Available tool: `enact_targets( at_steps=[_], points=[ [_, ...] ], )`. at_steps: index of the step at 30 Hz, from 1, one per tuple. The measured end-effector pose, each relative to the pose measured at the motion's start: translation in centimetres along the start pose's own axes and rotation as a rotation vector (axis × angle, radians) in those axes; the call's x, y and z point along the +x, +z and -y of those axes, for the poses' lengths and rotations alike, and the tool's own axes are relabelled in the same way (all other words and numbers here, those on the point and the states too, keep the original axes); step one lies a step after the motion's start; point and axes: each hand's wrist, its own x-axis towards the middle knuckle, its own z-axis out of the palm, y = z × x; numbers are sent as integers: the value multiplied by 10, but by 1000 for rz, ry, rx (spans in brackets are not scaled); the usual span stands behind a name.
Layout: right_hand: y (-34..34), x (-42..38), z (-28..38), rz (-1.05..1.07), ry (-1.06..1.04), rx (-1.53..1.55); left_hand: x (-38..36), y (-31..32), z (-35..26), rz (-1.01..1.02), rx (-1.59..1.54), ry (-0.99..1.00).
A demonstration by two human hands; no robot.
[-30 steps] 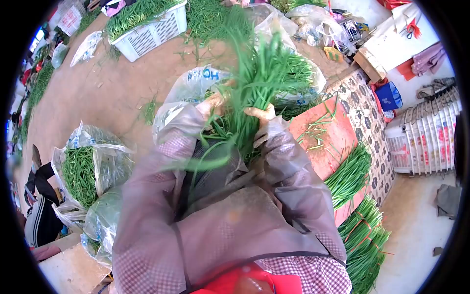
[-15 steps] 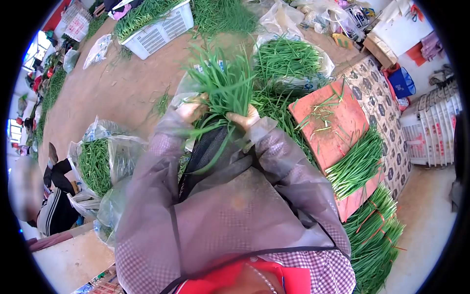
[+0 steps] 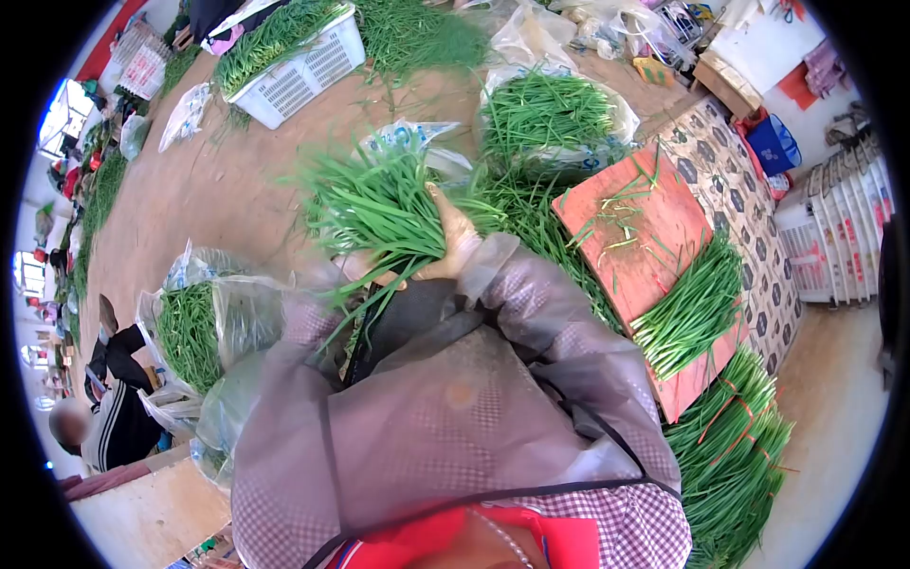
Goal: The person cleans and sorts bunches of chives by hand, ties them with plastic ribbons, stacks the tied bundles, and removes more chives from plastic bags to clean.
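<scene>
A loose bunch of green chives (image 3: 379, 204) is held in front of my lap, its leaves fanned toward the upper left. My right hand (image 3: 457, 237) wraps round its right side, thumb up. Beneath the leaves, my left hand (image 3: 365, 267) grips the bunch from the lower left, and most of its fingers are hidden. To my right, a red board (image 3: 607, 213) carries loose stalks and a neat pile of chives (image 3: 697, 303). More chives (image 3: 531, 223) lie between the board and my right arm.
Bagged chives stand ahead in a plastic bag (image 3: 621, 119) and at left in another bag (image 3: 242, 327). A white crate (image 3: 299, 76) is at the back. Tied bundles (image 3: 730, 465) lie at lower right, near stacked white baskets (image 3: 834, 232). A person (image 3: 123, 427) sits at left.
The bunch has swung from upright to leaning left, lower in front of me. My right hand has shifted up its side, while my left has dropped lower beneath the leaves.
</scene>
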Motion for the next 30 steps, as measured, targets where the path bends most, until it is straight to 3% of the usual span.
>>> enact_targets(
  at_steps=[4, 5, 7, 9, 11, 12, 13, 15, 16, 18, 19, 21, 23, 25, 26, 27, 29, 30],
  points=[
    [22, 3, -17, -153, -49, -240, 24, 26, -7, -160, -161, 138],
    [21, 3, -14, -165, -47, -241, 32, 31, 0, -251, -353, 157],
    [20, 3, -1, -152, -9, -483, 48, 42, -14, -428, -310, 260],
    [19, 7, 16, -167, -14, -545, 62, 50, -23, -623, -530, 251],
    [17, 11, 29, -130, -10, -637, 71, 45, -28, -678, -592, 243],
    [13, 13, 33, -37, 10, -697, 78, 40, -24, -654, -810, 204],
    [6, 12, 37, -42, 9, -698, 79, 36, -23, -651, -806, 206],
    [-38, 17, 96, 309, 203, -704, 77, 28, -25, -593, -922, 157],
    [-71, 29, 108, 421, 148, -510, 78, 23, -21, -580, -960, 179],
    [-112, 35, 107, 175, 22, -380, 65, 24, -52, -496, -1010, 184],
    [-124, 43, 134, 46, 123, 252, 59, 22, -63, -411, -1109, 189],
    [-146, 64, 140, 84, 100, 238, 55, 26, -80, -460, -1037, 170],
    [-136, 67, 137, 194, 133, 181, 52, 22, -88, -265, -1086, 306],
    [-122, 61, 104, 542, 257, 118, 40, 23, -111, -229, -1028, 381],
    [-101, 54, 58, 578, 20, 9, 38, 15, -106, -251, -1060, 446],
    [-103, 38, 71, 790, 397, 197, 35, 3, -100, -275, -1094, 511],
    [-99, 3, 60, 889, 425, 342, 24, -21, -90, -277, -1139, 510],
    [-96, -16, 72, 788, 517, 707, 19, -41, -76, -298, -1159, 496]
  ],
)
